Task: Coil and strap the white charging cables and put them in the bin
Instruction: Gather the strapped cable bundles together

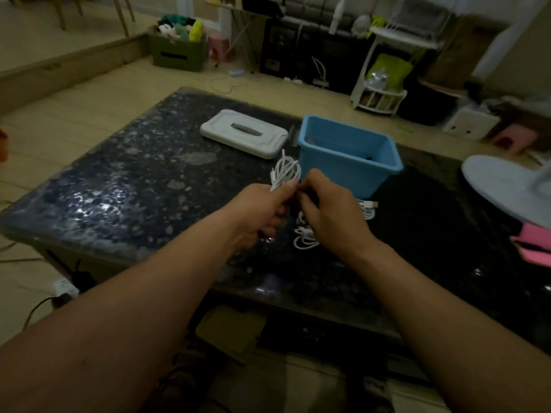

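The left hand (262, 210) grips a coiled white cable (285, 172) in its curled fingers, its loops standing up just in front of the blue bin (348, 156). The right hand (331, 213) meets it with fingertips bent in at the bundle; whether they pinch a strap, the cable or nothing cannot be told, because the fingers hide the spot. The likeliest failure is the coil springing open. One plug end already sticks out of the loops on the left, and if the left grip loosens while the right hand works at the binding, the turns could slip and need winding again. A strap closed off-centre or around only some of the loops would leave a tail that catches on the bin's rim. The dim light makes a small dark strap hard to see. More loose white cables (304, 238) lie directly under the hands, with another bundle (368, 208) just beside the bin, so a dangling end could tangle with them. The tabletop (134, 180) is dark, glossy speckled stone, and on it a white lid (244, 133) lies left of the bin. Around it are a pale wooden floor, a green box of soft toys (178, 52), a white trolley shelf (384, 84) and a power strip (64, 287) on the floor.
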